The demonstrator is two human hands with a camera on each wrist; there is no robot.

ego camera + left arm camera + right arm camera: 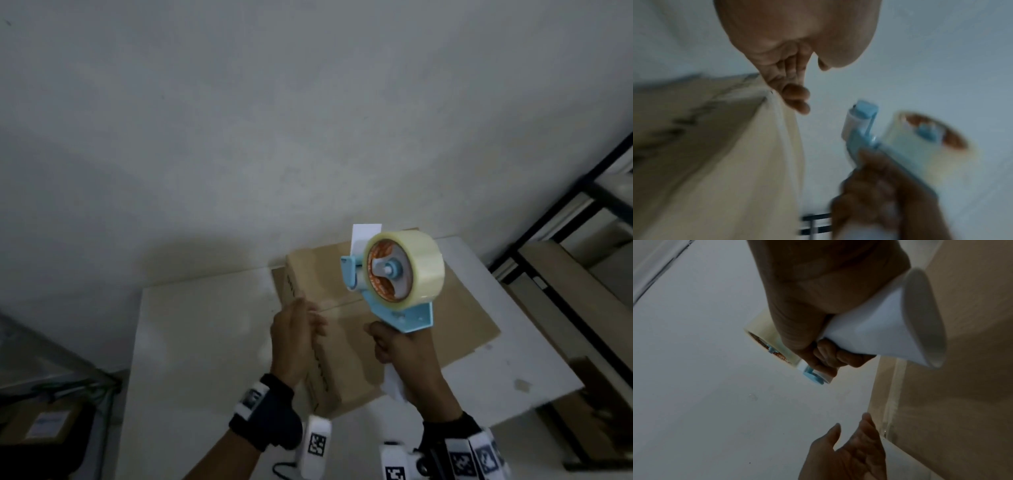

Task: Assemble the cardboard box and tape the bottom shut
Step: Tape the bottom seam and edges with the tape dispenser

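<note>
Above box (346,329), right-hand grip (399,349) on dispenser (400,274)

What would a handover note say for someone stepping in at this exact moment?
Right hand grips the tape dispenser by its handle, raised above the box and clear of it. Left hand is open, fingers at the cardboard box edge. Box sits on the white table, closed flaps up. A clear tape strip seems to run along the seam. Left: confirm the seam is fully taped, press it down.
</note>
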